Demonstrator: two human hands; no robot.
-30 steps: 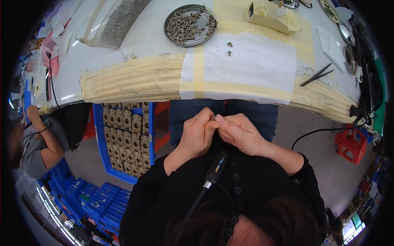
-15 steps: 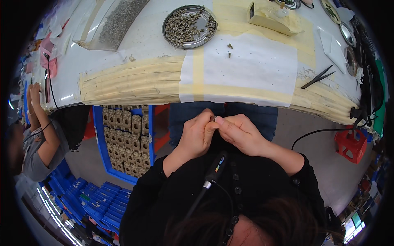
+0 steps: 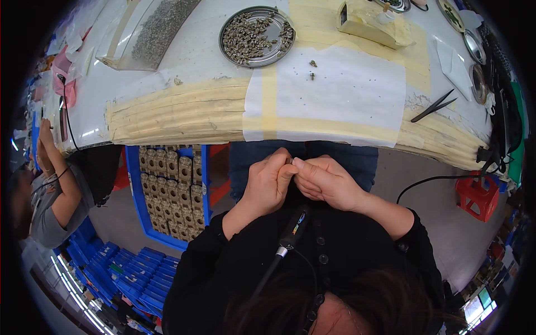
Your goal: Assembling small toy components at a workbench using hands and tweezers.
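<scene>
Noting my left hand (image 3: 268, 187) and right hand (image 3: 326, 181) together, fingers pinched on tiny part (image 3: 290, 161), below taped workbench (image 3: 184, 111); round tray (image 3: 257, 28) of parts, tweezers (image 3: 432, 106), blue crate (image 3: 170, 190) on floor.

round tray (image 3: 223, 47) shiny metal, holding dull grey metal bits; tabletop (image 3: 184, 53) glossy white, its near edge wrapped in matt beige paper tape (image 3: 173, 114); tweezers (image 3: 432, 106) matt black; crate (image 3: 133, 190) blue plastic

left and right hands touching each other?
Touching. Head view shows the left hand and right hand pressed together at the fingertips, no gap between them.
</scene>
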